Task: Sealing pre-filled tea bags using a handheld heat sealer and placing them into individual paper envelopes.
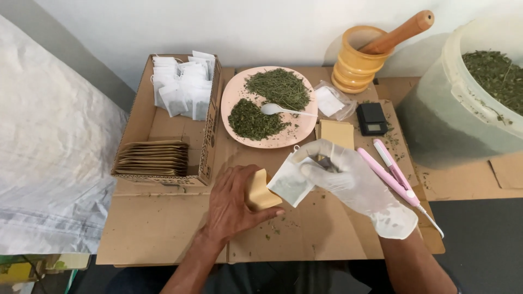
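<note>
- The right hand [357, 185], in a white latex glove, has its fingers closed in a pinch on a small white paper filter bag [290, 182] filled with dark herb, held just above the flattened brown cardboard work surface [163, 228].
- The bare left hand [231, 204], at nine o'clock of the bag, is curled around a small tan paper envelope [261, 191], its open mouth turned toward the bag and touching or nearly touching it.
- Judgement: keep the envelope's mouth spread wide and feed the bag in corner first — flat, so it does not crumple or spill.
- At three o'clock lies a pink flat-jawed heat sealer [393, 177].
- At twelve o'clock sits a round pink plate [231, 103] with two heaps of dried green herb and a white plastic spoon [278, 110].
- At ten o'clock — an open cardboard box [169, 128] of filled white bags and stacked tan envelopes.
</note>
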